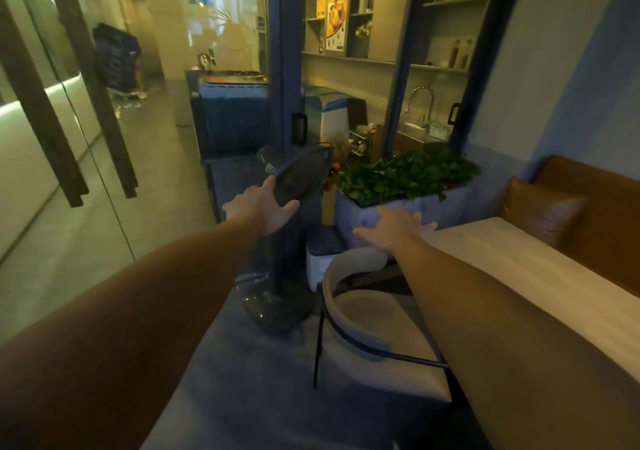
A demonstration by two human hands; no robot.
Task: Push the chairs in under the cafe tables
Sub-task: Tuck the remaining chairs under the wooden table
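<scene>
Arms are reaching forward from the wearer. Left hand (268, 209) is touching the near edge of a tilted dark panel on a pedestal stand (277, 283), fingers spread, not clamped round it. Right hand (394, 224) is hovering open-palmed, gripping nothing, just above the curved backrest of a cream chair (360, 321). The chair is sitting below and slightly nearer than that hand, beside the pale cafe table (519, 269) on the right. A crooked push risks jamming the chair against the stand or table edge.
</scene>
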